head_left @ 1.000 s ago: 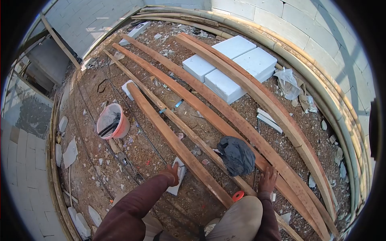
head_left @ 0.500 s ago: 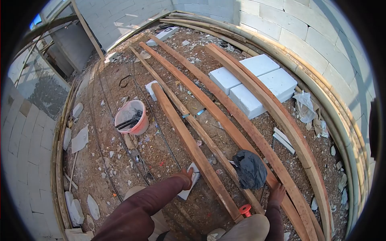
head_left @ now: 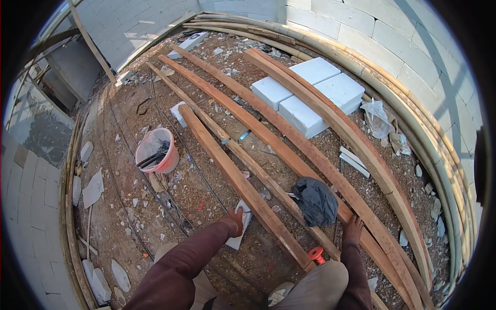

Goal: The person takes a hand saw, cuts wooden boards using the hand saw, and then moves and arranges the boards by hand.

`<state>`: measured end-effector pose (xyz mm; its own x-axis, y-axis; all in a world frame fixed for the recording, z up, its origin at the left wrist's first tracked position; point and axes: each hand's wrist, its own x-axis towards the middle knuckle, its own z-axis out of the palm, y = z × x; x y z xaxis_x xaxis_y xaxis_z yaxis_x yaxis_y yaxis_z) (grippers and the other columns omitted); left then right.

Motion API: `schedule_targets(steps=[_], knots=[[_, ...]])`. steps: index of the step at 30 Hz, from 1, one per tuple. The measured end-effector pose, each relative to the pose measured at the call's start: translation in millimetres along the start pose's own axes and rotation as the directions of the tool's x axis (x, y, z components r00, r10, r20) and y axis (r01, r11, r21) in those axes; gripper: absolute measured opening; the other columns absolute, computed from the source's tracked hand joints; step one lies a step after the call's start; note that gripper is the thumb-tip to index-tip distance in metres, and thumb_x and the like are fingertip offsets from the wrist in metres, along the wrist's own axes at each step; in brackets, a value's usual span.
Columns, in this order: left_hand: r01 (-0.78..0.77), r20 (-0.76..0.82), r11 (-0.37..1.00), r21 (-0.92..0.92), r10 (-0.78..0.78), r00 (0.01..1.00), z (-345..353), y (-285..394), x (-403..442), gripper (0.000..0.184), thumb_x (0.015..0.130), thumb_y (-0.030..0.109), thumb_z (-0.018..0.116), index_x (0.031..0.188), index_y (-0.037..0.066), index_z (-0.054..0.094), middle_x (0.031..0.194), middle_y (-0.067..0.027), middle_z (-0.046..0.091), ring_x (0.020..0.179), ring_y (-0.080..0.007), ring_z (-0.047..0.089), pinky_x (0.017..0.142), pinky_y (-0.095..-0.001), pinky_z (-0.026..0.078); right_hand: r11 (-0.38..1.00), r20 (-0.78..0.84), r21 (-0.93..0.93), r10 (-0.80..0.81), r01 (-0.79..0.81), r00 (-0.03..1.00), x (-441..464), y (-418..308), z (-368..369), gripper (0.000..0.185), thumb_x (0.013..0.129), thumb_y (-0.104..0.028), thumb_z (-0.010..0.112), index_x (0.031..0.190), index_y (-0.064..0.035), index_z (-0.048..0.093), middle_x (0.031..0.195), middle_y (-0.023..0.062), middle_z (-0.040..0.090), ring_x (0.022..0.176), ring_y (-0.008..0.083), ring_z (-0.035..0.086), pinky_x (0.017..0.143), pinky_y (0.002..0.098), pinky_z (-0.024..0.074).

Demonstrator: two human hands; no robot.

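My left hand (head_left: 236,220) is closed on a flat white block piece (head_left: 239,233) on the ground, left of a thick reddish wooden beam (head_left: 232,170). Farther right, my right hand (head_left: 353,229) rests with fingers apart on another long wooden beam (head_left: 289,157). Just beyond that hand, a black plastic bag (head_left: 315,201) lies over the beam, its contents hidden. A narrower, rough wooden strip (head_left: 263,176) runs between the two beams. Near my knee, a red spool-like object (head_left: 316,254) sits by the thick beam's near end.
A pink bucket (head_left: 166,164) holding dark thin pieces stands at left, beside long dark rods (head_left: 199,181). White blocks (head_left: 310,118) lie at right under curved-looking beams (head_left: 356,139). Bamboo poles (head_left: 361,67) line the block wall (head_left: 356,28). Rubble and a clear plastic bag (head_left: 376,119) litter the ground.
The camera view has shifted, so the scene sits slightly higher and farther left. Both hands stay at the same places on the block piece and the beam.
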<state>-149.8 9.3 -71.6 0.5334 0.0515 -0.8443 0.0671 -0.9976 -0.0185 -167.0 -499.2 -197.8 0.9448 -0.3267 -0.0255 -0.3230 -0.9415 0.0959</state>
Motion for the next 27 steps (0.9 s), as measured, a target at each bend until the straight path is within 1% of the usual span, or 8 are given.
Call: schedule_targets(steps=[3, 12, 13, 17, 20, 23, 26, 27], knots=[[0.001, 0.018, 0.999, 0.032, -0.002, 1.0, 4, 0, 3, 0.081, 0.101, 0.018, 0.043, 0.165, 0.009, -0.005, 0.167, -0.0315, 0.007, 0.147, -0.0486, 0.035, 0.117, -0.0528, 0.036, 0.991, 0.138, 0.118, 0.044, -0.06, 0.989, 10, 0, -16, 0.074, 0.074, -0.026, 0.087, 0.133, -0.0063, 0.048, 0.134, 0.0147, 0.051, 0.132, 0.0352, 0.048, 0.109, 0.0509, 0.0408], [0.008, -0.002, 0.998, 0.065, -0.008, 1.0, 14, -6, 31, 0.08, 0.1, 0.019, 0.043, 0.165, 0.01, -0.003, 0.167, -0.0287, 0.009, 0.149, -0.0479, 0.033, 0.118, -0.0546, 0.035, 0.996, -0.006, 0.086, -0.038, 0.038, 0.999, -47, -8, -51, 0.075, 0.065, -0.019, 0.087, 0.128, -0.011, 0.048, 0.127, 0.0133, 0.051, 0.129, 0.0355, 0.048, 0.105, 0.0542, 0.0402], [0.019, 0.013, 0.999, 0.036, -0.019, 1.0, 2, -2, 14, 0.08, 0.1, 0.019, 0.043, 0.165, 0.01, -0.003, 0.167, -0.0284, 0.01, 0.148, -0.048, 0.033, 0.117, -0.0547, 0.035, 0.99, -0.051, 0.11, -0.078, 0.084, 0.996, -50, -4, -53, 0.068, 0.061, -0.022, 0.09, 0.12, -0.0079, 0.058, 0.122, 0.0152, 0.059, 0.122, 0.0361, 0.056, 0.101, 0.0516, 0.0449], [0.016, 0.011, 1.0, -0.016, -0.016, 1.0, -2, -1, 5, 0.079, 0.1, 0.019, 0.044, 0.165, 0.011, 0.0, 0.165, -0.0288, 0.013, 0.146, -0.0491, 0.037, 0.116, -0.0552, 0.037, 0.879, 0.25, 0.46, -0.264, 0.126, 0.932, -31, 21, -68, 0.064, 0.055, -0.033, 0.098, 0.105, -0.0007, 0.075, 0.107, 0.0201, 0.072, 0.109, 0.0388, 0.066, 0.098, 0.0427, 0.0522], [0.021, 0.014, 1.0, 0.012, -0.021, 1.0, 1, -1, 9, 0.079, 0.1, 0.02, 0.044, 0.165, 0.01, -0.001, 0.165, -0.0299, 0.012, 0.145, -0.0495, 0.037, 0.115, -0.0555, 0.038, 0.897, 0.453, 0.443, -0.229, 0.005, 0.862, -26, 24, -78, 0.072, 0.059, -0.034, 0.097, 0.117, -0.0007, 0.072, 0.118, 0.0208, 0.07, 0.116, 0.0379, 0.064, 0.102, 0.0423, 0.0503], [-0.011, 0.02, 1.0, 0.019, 0.011, 1.0, 2, -4, 10, 0.078, 0.101, 0.02, 0.043, 0.164, 0.007, -0.001, 0.165, -0.0303, 0.011, 0.145, -0.0503, 0.037, 0.115, -0.0559, 0.038, 0.866, 0.272, 0.472, -0.32, 0.165, 0.908, -42, 29, -61, 0.082, 0.066, -0.041, 0.093, 0.13, 0.0004, 0.063, 0.126, 0.0226, 0.067, 0.119, 0.0397, 0.063, 0.105, 0.0448, 0.0491], [-0.069, 0.034, 0.973, 0.218, 0.063, 0.997, 30, -13, 61, 0.078, 0.101, 0.019, 0.041, 0.163, 0.003, -0.002, 0.165, -0.0322, 0.009, 0.145, -0.0514, 0.036, 0.115, -0.0558, 0.037, 0.961, 0.023, 0.229, -0.164, 0.154, 0.986, -80, 40, -25, 0.094, 0.073, -0.051, 0.086, 0.143, 0.0011, 0.051, 0.129, 0.0248, 0.064, 0.122, 0.0442, 0.06, 0.107, 0.0495, 0.0471], [-0.062, 0.036, 0.972, 0.227, 0.055, 0.998, 21, -12, 50, 0.078, 0.102, 0.019, 0.041, 0.163, 0.002, -0.003, 0.164, -0.0328, 0.009, 0.146, -0.0519, 0.035, 0.115, -0.0562, 0.037, 0.967, 0.163, 0.253, -0.049, 0.006, 0.985, -86, 42, -41, 0.095, 0.075, -0.059, 0.082, 0.141, 0.0013, 0.05, 0.128, 0.0268, 0.063, 0.124, 0.0474, 0.057, 0.107, 0.0532, 0.0458]])
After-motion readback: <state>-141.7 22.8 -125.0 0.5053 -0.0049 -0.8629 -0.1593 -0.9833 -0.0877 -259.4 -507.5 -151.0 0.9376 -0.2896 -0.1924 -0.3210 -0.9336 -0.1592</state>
